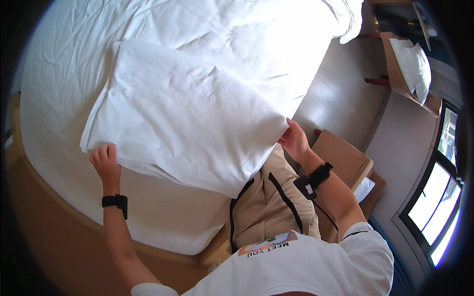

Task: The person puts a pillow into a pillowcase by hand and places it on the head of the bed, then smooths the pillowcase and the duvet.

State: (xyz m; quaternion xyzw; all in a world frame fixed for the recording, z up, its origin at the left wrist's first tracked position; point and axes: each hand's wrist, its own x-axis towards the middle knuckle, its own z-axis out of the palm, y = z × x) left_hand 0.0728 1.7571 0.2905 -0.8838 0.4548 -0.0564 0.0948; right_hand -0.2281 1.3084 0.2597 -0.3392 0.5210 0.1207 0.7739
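Note:
A white pillowcase-like cloth (177,111) lies spread over the corner of a bed covered by a white sheet (66,111). My left hand (105,161) grips the cloth's near left corner, fingers curled over its edge. At the right, my right hand (295,142) pinches the opposite corner, with some fingertips hidden behind the fabric. Between my hands the near edge shows more than one layer and sags toward my trousers (274,192). Creases run across the cloth's upper face.
The bed's wooden frame (85,220) curves along the left and front. To the right stands a brown upholstered chair or bench (340,157). Farther back, a white pillow (413,66) rests on another seat. Grey floor (329,85) runs beside the bed; black-framed windows (431,203) line the wall.

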